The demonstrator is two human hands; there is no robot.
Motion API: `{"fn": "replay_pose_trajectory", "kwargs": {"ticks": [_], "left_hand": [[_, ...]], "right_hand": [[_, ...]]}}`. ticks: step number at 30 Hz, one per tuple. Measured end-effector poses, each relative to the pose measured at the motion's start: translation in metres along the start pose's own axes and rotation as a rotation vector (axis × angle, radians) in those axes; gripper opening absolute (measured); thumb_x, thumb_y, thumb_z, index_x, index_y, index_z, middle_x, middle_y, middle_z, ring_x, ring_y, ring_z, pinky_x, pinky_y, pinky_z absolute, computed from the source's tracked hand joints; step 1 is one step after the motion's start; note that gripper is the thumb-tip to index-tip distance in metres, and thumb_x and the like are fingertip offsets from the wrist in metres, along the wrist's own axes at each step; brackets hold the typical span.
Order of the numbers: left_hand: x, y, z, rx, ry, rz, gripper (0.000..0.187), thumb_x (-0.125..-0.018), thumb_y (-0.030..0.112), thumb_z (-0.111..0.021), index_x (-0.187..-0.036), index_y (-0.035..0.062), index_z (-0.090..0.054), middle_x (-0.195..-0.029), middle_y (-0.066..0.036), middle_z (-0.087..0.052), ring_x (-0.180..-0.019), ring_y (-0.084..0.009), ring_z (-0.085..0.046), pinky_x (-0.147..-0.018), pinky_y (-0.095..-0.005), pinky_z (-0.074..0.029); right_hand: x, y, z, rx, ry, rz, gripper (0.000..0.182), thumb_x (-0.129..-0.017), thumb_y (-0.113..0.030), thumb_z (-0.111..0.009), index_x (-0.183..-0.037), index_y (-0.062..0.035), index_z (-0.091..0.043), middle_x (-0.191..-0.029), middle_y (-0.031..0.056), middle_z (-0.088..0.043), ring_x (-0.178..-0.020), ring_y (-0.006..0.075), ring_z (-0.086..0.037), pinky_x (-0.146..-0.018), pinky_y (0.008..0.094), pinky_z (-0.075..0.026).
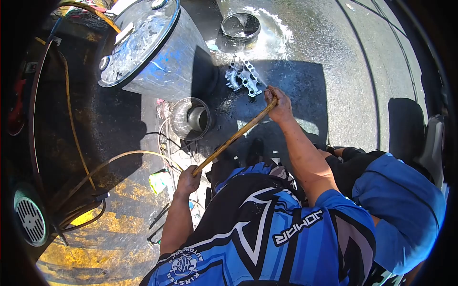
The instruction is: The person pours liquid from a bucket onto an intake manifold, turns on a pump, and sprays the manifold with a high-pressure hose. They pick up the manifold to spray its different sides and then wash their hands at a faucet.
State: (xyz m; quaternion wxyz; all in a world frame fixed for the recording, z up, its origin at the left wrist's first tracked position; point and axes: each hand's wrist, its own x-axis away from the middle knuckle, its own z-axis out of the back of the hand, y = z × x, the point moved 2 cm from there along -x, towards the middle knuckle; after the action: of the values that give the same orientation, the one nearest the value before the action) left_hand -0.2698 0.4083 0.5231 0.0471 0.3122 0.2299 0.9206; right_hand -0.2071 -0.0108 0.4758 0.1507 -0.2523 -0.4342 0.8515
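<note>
A yellow-brown hose (234, 138) stretches taut between my two hands. My left hand (189, 180) is closed around its lower part, close to my body. My right hand (278, 103) grips the far end, with the thumb and fingers pressed at the tip. A thin pale spray comes from that end towards a silvery metal engine part (251, 76), which looks like an intake manifold. It lies on the wet dark ground just beyond my right hand, with a curved metal piece (233, 77) against its left side.
A large blue-grey drum (162, 66) stands at the upper left. Near its foot is a round container (178, 120) with a cup-like vessel inside. A basin of liquid (240, 26) sits beyond the metal parts. Another person in a blue shirt (396, 205) is close on my right.
</note>
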Motion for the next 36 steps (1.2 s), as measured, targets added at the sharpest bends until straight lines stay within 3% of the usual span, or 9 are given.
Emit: {"fn": "replay_pose_trajectory", "kwargs": {"ticks": [6, 9, 21, 36], "left_hand": [[0.001, 0.001, -0.002, 0.001, -0.018, 0.0, 0.027, -0.095, 0.028, -0.061, -0.097, 0.001, -0.062, -0.076, -0.022, -0.064, -0.072, -0.0362, -0.063, -0.067, -0.0438, -0.049], [0.002, 0.002, -0.003, -0.016, -0.005, -0.019, 0.022, -0.095, 0.023, -0.061, -0.1, 0.0017, -0.063, -0.076, -0.023, -0.064, -0.074, -0.0421, -0.064, -0.066, -0.0451, -0.05], [0.001, 0.004, -0.007, -0.012, -0.001, -0.009, 0.022, -0.094, 0.024, -0.061, -0.1, 0.0029, -0.063, -0.078, -0.024, -0.065, -0.076, -0.0423, -0.065, -0.067, -0.046, -0.05], [0.002, 0.005, -0.008, -0.034, -0.03, 0.016, 0.023, -0.094, 0.024, -0.062, -0.103, 0.0033, -0.064, -0.079, -0.024, -0.066, -0.077, -0.0424, -0.065, -0.068, -0.046, -0.051]], "right_hand": [[0.005, 0.007, 0.0, -0.094, -0.018, -0.08, 0.027, -0.091, -0.016, -0.07, -0.108, 0.0045, -0.066, -0.101, 0.0202, -0.07, -0.088, 0.0332, -0.07, -0.076, 0.036, -0.056], [0.005, 0.015, -0.004, -0.081, -0.02, -0.058, 0.027, -0.091, -0.016, -0.07, -0.109, 0.0048, -0.066, -0.1, 0.0202, -0.07, -0.087, 0.0319, -0.071, -0.075, 0.0353, -0.056], [0.004, 0.011, 0.004, -0.071, -0.028, -0.074, 0.026, -0.092, -0.014, -0.069, -0.108, 0.0053, -0.065, -0.096, 0.0197, -0.07, -0.081, 0.0283, -0.071, -0.071, 0.0336, -0.056], [0.009, 0.019, 0.005, -0.134, -0.043, -0.131, 0.027, -0.092, -0.015, -0.069, -0.109, 0.0051, -0.065, -0.097, 0.0191, -0.07, -0.083, 0.0294, -0.071, -0.072, 0.0347, -0.056]]}}
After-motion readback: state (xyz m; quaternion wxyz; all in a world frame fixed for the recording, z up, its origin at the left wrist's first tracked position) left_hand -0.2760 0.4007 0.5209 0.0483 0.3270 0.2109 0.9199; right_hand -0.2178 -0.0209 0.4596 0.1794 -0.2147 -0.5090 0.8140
